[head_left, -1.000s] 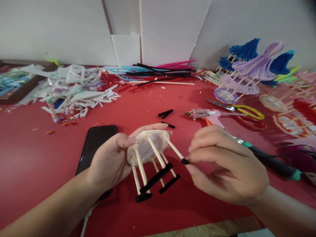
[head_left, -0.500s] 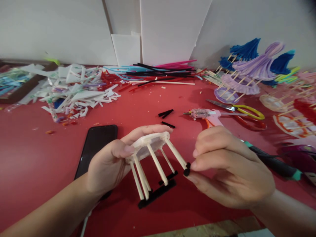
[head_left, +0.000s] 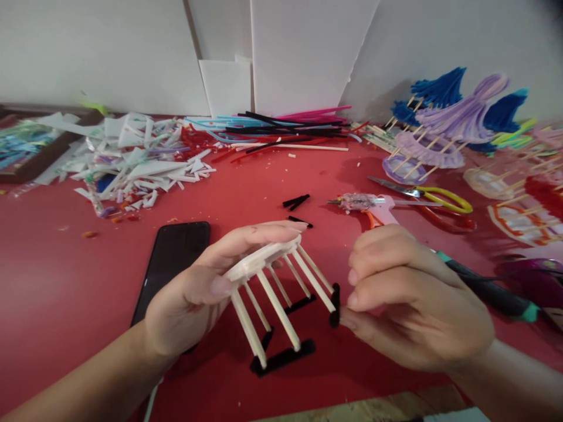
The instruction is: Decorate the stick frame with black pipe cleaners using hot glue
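Note:
My left hand [head_left: 197, 284] grips a small white disc [head_left: 257, 261] by its edge, thumb in front and fingers behind. Several pale wooden sticks [head_left: 281, 305] run down from the disc like legs. Short black fuzzy strips [head_left: 285, 357] join pairs of stick ends. Beside the rightmost black strip [head_left: 335, 305] is my right hand [head_left: 409, 299], its fingers curled and thumb tip at or very near the strip; whether it pinches the strip I cannot tell. A few loose black strips [head_left: 298, 202] lie on the red table behind.
A pink glue gun [head_left: 365, 203] and yellow-handled scissors [head_left: 444, 199] lie beyond my right hand. Left of the frame is a black phone [head_left: 176, 252]. White scraps [head_left: 149, 158] and coloured pipe cleaners [head_left: 281, 126] line the back; a purple carousel-like model [head_left: 461, 120] stands at right.
The white disc with its sticks has tilted and turned in my left hand, so more legs and black strips show. My right hand has barely shifted, staying by the right strip.

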`<action>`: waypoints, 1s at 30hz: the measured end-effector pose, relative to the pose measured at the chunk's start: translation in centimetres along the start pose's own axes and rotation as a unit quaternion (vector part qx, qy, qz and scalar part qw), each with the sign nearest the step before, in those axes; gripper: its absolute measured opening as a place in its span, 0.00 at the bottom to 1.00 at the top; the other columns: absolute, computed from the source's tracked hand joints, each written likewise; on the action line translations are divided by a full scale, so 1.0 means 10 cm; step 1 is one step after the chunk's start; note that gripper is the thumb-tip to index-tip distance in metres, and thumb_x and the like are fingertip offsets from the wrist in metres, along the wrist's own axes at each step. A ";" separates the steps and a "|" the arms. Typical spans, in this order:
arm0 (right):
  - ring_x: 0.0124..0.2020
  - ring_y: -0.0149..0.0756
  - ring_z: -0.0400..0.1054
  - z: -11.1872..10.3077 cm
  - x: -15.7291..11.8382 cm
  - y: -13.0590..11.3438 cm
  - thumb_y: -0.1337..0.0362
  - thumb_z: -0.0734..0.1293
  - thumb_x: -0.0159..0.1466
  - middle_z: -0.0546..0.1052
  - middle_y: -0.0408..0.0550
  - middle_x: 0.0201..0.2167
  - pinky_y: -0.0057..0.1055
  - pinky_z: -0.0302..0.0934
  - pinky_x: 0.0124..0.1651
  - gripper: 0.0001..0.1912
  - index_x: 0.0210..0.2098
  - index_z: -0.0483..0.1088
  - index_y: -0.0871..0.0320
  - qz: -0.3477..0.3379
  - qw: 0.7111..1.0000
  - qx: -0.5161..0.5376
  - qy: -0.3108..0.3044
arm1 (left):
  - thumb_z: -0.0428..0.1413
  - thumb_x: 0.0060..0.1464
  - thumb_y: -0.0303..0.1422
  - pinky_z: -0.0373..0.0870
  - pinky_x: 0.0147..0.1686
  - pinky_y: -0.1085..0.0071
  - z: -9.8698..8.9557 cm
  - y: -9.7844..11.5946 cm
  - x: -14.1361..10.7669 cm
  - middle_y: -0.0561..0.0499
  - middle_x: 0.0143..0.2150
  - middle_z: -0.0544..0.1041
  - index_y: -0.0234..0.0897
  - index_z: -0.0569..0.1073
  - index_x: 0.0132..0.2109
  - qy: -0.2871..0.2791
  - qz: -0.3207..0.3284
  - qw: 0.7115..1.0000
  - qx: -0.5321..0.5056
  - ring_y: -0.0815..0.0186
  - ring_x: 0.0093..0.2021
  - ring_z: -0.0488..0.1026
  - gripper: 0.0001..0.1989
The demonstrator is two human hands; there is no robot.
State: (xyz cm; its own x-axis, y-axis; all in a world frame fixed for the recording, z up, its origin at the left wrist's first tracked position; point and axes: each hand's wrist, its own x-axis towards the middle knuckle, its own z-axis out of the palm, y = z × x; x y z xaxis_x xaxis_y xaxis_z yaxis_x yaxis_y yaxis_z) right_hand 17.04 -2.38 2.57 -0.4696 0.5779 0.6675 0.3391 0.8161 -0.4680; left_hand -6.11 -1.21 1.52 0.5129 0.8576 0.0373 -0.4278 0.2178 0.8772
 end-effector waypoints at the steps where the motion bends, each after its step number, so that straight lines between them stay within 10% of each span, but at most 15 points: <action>1: 0.32 0.30 0.66 0.00 0.00 0.00 0.73 0.69 0.58 0.70 0.44 0.30 0.35 0.65 0.38 0.06 0.31 0.68 0.60 0.001 1.000 0.002 0.001 | 0.50 0.43 0.31 0.57 0.60 0.63 -0.01 0.00 0.00 0.52 0.57 0.76 0.40 0.79 0.49 -0.002 -0.001 1.000 0.001 0.54 0.61 0.65 0.25; 19: 0.34 0.32 0.66 0.00 -0.03 0.02 0.73 0.70 0.56 0.71 0.43 0.31 0.35 0.65 0.39 0.08 0.34 0.69 0.58 0.054 0.998 0.028 0.017 | 0.48 0.50 0.29 0.65 0.56 0.68 -0.08 -0.07 0.05 0.46 0.55 0.78 0.28 0.73 0.56 -0.028 -0.054 0.984 -0.169 0.59 0.56 0.71 0.26; 30: 0.28 0.33 0.66 0.07 -0.13 0.19 0.69 0.62 0.65 0.69 0.41 0.25 0.34 0.61 0.34 0.06 0.32 0.64 0.53 0.165 0.979 0.012 0.116 | 0.48 0.63 0.44 0.79 0.38 0.59 -0.14 -0.01 0.09 0.45 0.52 0.79 0.45 0.59 0.66 0.029 -0.161 0.948 -0.271 0.52 0.50 0.78 0.26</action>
State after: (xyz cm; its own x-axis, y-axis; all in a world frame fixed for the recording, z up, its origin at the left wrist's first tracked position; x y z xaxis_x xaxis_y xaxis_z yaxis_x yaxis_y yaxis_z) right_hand 17.74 -1.64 0.41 -0.1397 0.7956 0.5895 0.4200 0.5867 -0.6924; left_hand -6.67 0.20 0.78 0.6471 0.7267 -0.2307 -0.5841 0.6670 0.4626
